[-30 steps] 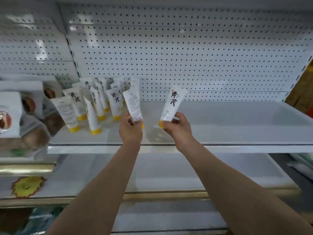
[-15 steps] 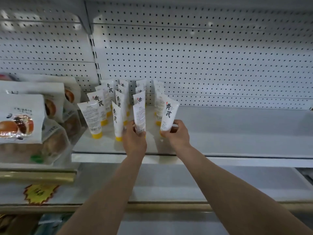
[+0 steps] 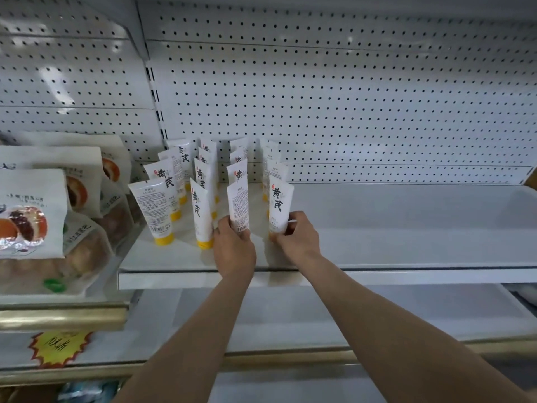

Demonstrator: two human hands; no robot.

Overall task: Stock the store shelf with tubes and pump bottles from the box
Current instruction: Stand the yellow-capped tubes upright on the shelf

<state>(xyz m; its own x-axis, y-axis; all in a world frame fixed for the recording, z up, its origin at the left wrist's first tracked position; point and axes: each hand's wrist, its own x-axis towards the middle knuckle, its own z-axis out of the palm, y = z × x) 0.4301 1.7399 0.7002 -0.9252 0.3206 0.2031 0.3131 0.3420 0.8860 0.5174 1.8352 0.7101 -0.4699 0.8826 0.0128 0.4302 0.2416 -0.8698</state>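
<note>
While both our hands are up at the white metal shelf (image 3: pixel 406 228), each grasps one white plastic tube with a yellow cap. Item, left: our left hand (image 3: pixel 234 246) wraps the foot of the tube with its printed back panel facing us (image 3: pixel 237 206); its cap is hidden in the fist. Item, right: our right hand (image 3: pixel 296 238) pinches the base of the tube with black brush characters (image 3: pixel 279 203), thumb on the right edge.

Position: both tubes stand nearly upright, long axes vertical, caps down at or just above the shelf near its front edge; we cannot tell whether they touch it. They sit at the front of the standing tube rows (image 3: pixel 203 181), the left-hand tube just beside a front-row tube (image 3: pixel 200 213).

Pose: both forearms reach up and forward, wrists level with the shelf lip.

Judgement: each tube lies directly above its hand, so letting go and drawing straight down and back should suit; a sideways brush could topple neighbours.

Adjacent stock: bagged pastries (image 3: pixel 32 216) on the left bay.
</note>
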